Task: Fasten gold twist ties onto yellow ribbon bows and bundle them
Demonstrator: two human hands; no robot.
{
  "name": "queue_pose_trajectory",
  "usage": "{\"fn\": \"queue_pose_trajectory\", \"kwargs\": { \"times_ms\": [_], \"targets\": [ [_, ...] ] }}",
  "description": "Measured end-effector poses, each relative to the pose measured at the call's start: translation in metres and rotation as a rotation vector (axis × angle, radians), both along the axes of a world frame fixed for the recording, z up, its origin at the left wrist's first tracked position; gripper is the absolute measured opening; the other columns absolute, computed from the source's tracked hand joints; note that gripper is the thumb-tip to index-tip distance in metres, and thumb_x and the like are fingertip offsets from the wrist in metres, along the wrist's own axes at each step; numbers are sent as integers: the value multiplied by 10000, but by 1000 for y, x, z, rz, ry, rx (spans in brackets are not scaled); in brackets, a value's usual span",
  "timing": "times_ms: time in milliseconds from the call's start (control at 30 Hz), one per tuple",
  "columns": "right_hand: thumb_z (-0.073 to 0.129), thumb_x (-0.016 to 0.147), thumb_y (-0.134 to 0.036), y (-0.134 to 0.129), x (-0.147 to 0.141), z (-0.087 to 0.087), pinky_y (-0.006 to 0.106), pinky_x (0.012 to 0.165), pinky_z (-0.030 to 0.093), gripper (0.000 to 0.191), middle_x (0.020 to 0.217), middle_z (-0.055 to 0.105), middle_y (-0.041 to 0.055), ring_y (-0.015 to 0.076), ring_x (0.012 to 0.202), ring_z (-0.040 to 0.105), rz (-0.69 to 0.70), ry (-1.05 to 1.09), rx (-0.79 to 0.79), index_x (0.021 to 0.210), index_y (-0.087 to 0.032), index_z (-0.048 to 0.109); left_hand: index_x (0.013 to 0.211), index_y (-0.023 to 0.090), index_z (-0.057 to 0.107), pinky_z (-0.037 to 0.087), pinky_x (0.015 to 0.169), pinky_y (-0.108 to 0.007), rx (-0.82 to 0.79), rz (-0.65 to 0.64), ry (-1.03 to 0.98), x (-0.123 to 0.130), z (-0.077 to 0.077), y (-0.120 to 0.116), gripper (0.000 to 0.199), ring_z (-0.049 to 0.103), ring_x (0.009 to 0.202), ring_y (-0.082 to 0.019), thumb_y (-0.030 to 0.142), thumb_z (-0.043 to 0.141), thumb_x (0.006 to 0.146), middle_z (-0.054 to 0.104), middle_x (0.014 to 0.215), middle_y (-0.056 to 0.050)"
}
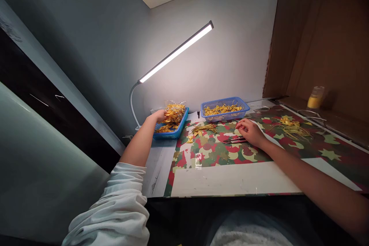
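At the left, my left hand (159, 115) reaches over the blue basket (175, 135), its fingers closed at the edge of a heap of yellow petal-like pieces (173, 115); the fingertips are partly hidden among them. My right hand (251, 132) rests on the table with its fingers curled together, and what they hold, if anything, does not show. Dark tweezers (234, 141) lie partly beneath this hand. Between the two hands is a small bundle of thin yellow-green stems (205, 128), with a loose yellow piece (190, 139) beside it.
A periwinkle basket (225, 116) of yellow pieces stands against the wall. Right of it lie more yellow pieces with stems (291, 125) and a jar (315, 98) with yellow contents. A lit lamp (175, 52) arches above. Cardboard (317, 34) walls the right side. White board (230, 180) lines the front.
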State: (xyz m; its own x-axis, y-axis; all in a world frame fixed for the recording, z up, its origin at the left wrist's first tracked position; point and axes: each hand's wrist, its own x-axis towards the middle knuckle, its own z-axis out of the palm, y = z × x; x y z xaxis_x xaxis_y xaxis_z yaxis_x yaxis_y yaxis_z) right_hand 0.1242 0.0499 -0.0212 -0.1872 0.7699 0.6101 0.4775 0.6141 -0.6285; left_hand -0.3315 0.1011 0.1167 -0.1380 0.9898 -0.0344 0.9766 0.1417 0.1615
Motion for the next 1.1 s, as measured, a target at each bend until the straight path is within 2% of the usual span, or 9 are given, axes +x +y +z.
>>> {"fn": "queue_pose_trajectory", "kwargs": {
  "times_ms": [167, 333, 467, 700, 767, 933, 1100],
  "targets": [
    [500, 748, -225, 0, -1, 0, 285, 591, 452, 162, 867, 630, 67, 163, 700, 582, 4, -3, -8, 698, -193, 650, 781, 199, 670, 457, 598, -235, 50, -1, 1, 3, -2, -2, 114, 595, 643, -181, 287, 657, 710, 619, 625, -23],
    [505, 740, -224, 0, -1, 0, 293, 619, 464, 155, 863, 626, 67, 172, 724, 586, 10, 10, -4, 697, -194, 651, 897, 171, 662, 469, 723, -250, 222, 21, 11, 14, -10, 5, 160, 630, 827, -211, 177, 567, 769, 694, 850, -67],
    [502, 743, -215, -1, -2, 1, 301, 619, 460, 154, 864, 625, 70, 173, 709, 580, 6, 3, 2, 700, -191, 647, 983, 141, 634, 469, 821, -293, 353, 50, 16, 26, -21, 14, 248, 620, 973, -250, 93, 480, 795, 685, 1046, -130],
    [500, 747, -197, -5, -4, 4, 310, 660, 461, 150, 868, 625, 68, 169, 709, 567, 22, -12, 5, 710, -188, 645, 940, 140, 606, 455, 904, -339, 397, 57, 4, 34, -28, 23, 273, 591, 1084, -275, 11, 425, 783, 654, 1088, -169],
    [492, 752, -198, -5, -4, 4, 308, 666, 459, 154, 873, 622, 66, 164, 706, 560, 24, -19, 3, 716, -187, 642, 899, 146, 612, 464, 874, -326, 357, 56, -14, 30, -27, 21, 220, 605, 1043, -273, 32, 464, 781, 670, 1025, -148],
    [486, 749, -204, -4, -4, 3, 309, 663, 453, 157, 867, 613, 68, 160, 689, 550, 20, -21, 0, 707, -181, 636, 735, 156, 615, 469, 670, -282, 201, 37, -94, 10, -20, 3, 21, 617, 730, -221, 140, 606, 744, 632, 691, -56],
    [491, 751, -213, -2, -4, 1, 309, 657, 452, 160, 861, 622, 70, 165, 688, 555, 26, -30, 10, 706, -182, 641, 778, 164, 616, 399, 522, -241, 177, 32, -182, -8, -3, -15, 98, 520, 551, -148, 248, 634, 730, 538, 586, 6]
  ]
}}
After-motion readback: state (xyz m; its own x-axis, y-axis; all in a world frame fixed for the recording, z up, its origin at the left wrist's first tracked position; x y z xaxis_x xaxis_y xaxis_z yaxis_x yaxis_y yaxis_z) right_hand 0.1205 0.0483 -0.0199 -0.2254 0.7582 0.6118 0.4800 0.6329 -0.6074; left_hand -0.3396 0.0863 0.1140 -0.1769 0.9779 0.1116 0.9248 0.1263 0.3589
